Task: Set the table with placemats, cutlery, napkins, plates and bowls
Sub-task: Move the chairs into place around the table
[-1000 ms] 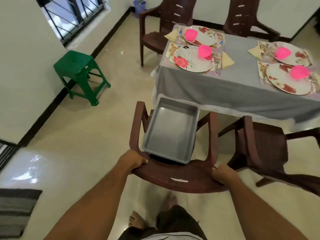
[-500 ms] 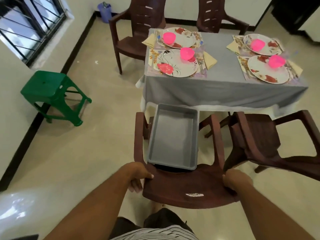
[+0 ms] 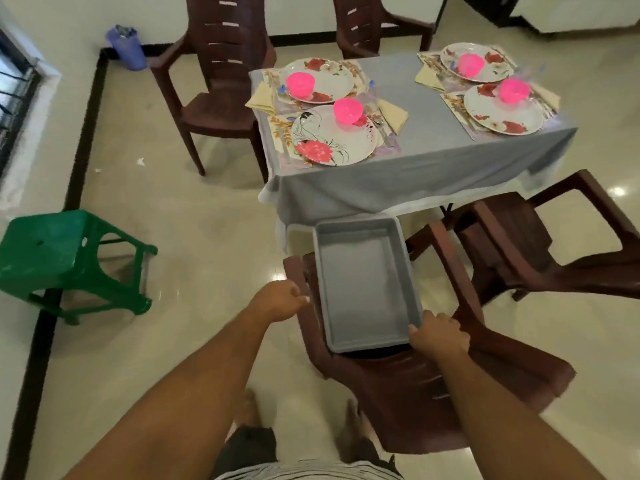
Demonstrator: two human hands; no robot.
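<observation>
- Far left we see a green stool [image 3: 65, 254] on the floor near the wall, and a purple bin [image 3: 126, 46] in the far corner.
- A brown chair [image 3: 221, 98] stands at the left end of the desk [image 3: 415, 168], which carries a grey cloth.
- Left hand [image 3: 280, 299] sits at the left arm of the near chair [image 3: 415, 386], just beside the tray's left wall. Fingers are curled; we cannot tell if it grips the chair arm or touches the tray.
- The grey tray [image 3: 363, 289] lies on the near chair's seat, tilted, its far end toward the desk edge. It holds nothing.
- Desk, left pair of settings: two floral plates [image 3: 332, 140] on placemats [image 3: 277, 133], each with a pink bowl [image 3: 348, 110] on it. A folded yellow napkin [image 3: 393, 116] lies beside the near plate, cutlery [image 3: 381, 128] between them. Another napkin lies at the desk's left edge.
- Right hand [image 3: 438, 336] grips the tray's near right corner, thumb on the rim, fingers curled over the outside wall.
- Desk, right pair: two more plates, each with a pink bowl, on placemats, napkins alongside.
- A second brown chair [image 3: 554, 251] stands right of the tray chair, turned at an angle. Another stands at the desk's far side.
</observation>
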